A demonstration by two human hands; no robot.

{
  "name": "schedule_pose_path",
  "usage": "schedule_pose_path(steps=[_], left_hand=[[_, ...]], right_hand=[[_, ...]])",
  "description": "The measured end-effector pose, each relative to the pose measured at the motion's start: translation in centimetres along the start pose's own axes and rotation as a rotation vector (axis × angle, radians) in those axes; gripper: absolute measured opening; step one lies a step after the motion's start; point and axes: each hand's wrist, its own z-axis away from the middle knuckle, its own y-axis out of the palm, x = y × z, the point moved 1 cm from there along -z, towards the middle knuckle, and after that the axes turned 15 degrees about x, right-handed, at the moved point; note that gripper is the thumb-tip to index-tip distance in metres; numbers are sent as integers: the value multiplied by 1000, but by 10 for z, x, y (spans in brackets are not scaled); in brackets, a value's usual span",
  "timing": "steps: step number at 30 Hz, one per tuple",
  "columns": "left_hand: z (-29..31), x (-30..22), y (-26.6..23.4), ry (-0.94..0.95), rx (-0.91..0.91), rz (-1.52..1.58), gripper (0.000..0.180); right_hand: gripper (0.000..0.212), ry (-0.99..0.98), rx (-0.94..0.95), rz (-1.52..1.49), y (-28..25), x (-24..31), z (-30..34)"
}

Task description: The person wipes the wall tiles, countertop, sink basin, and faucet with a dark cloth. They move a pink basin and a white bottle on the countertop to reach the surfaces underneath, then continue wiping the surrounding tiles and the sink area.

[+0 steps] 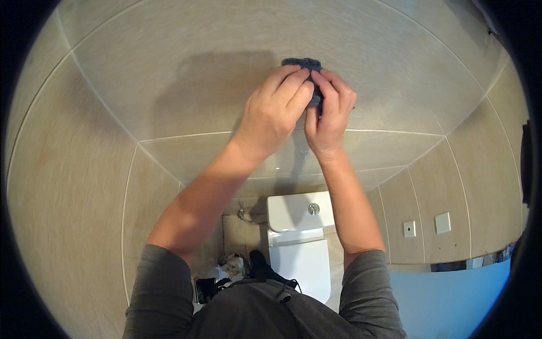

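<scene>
Both my arms reach up to the tiled wall [226,34] in front of me. A dark grey cloth [302,62] is bunched against a beige tile there. My left hand [276,107] grips its left side, fingers curled over it. From the right, my right hand [330,110] holds the same cloth, with its fingertips pressed in close to the left hand's. Part of the cloth shows between and above the hands; the rest is hidden behind the fingers.
Below stands a white toilet with a closed lid [302,265] and a cistern with a round flush button [314,209]. A hose [243,214] runs left of it. Crumpled items [231,265] lie on the floor. On the right wall are two pale plates [442,222] and a blue-lit surface [446,299].
</scene>
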Motion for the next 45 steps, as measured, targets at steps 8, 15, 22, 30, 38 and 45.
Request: schedule_pose_path(steps=[8, 15, 22, 30, 38, 45], left_hand=[[-91, 33, -41, 178, -232, -167, 33], [-47, 22, -20, 109, -143, -203, 38], [-82, 20, -25, 256, -167, -242, 29], [-116, 7, -3, 307, -250, -165, 29], [-61, 5, 32, 313, -39, -82, 30], [40, -11, 83, 340, 155, -51, 28]], right_hand=[[48, -95, -148, 27, -30, -1, -108], [49, -136, -159, 35, -2, -10, -65], [58, -215, -55, 115, -46, -36, -81], [54, -208, -200, 184, -50, -67, -90], [59, -90, 6, 116, -55, -66, -17], [55, 87, 83, 98, -8, -60, 114]])
